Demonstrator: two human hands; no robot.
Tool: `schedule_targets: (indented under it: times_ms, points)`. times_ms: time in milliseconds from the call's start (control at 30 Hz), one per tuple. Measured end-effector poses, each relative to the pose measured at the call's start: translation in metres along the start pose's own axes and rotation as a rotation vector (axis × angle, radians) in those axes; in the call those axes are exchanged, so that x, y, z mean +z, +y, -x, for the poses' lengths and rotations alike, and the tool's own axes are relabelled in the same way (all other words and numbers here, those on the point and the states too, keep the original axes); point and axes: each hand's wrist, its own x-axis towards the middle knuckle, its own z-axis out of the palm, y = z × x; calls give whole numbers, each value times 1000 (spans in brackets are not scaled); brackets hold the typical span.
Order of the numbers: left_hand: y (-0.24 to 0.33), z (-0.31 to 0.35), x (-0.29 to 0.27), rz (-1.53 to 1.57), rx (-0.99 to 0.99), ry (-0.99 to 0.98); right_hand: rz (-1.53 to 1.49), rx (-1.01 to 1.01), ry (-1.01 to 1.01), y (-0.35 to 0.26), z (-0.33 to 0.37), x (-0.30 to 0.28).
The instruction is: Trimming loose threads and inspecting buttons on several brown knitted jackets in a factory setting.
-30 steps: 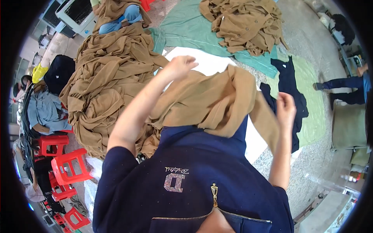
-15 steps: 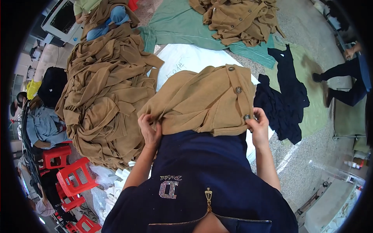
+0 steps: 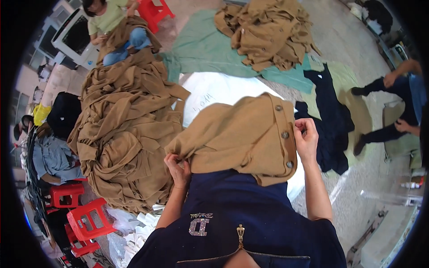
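A tan knit cardigan lies bunched across my lap, its button band with large dark buttons running down the right side. My left hand pinches the cardigan's near left edge between thumb and fingers. Beside the button band, close to its outer edge, my right hand is closed with curled fingertips. Whether cloth or anything small sits in those fingertips is hidden. The lower corner of the band hangs loose over my dark blue top.
A large heap of tan cardigans rises at my left, another pile beyond on a green sheet. Dark garments lie right. Red stools stand lower left. One person sits far left; another is at right.
My right hand has left the lowest button and moved slightly outward; the band's lower corner has dropped. My left hand keeps its pinch. The view has tilted up a little.
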Motion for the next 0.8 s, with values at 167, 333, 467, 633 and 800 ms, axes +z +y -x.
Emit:
schedule_targets:
  times_ms: [167, 333, 467, 633, 800]
  points:
    - [15, -3, 5, 23, 6, -5, 418, -41, -79, -7, -27, 28]
    - [61, -26, -10, 123, -104, 21, 480, 108, -177, 4, -20, 41]
    - [74, -34, -5, 452, -251, -39, 414, 103, -178, 0, -18, 42]
    - [107, -52, 19, 940, -378, -327, 166, 132, -202, 4, -17, 36]
    - [165, -77, 60, 1191, -450, -791, -393, 265, -123, -26, 0, 30]
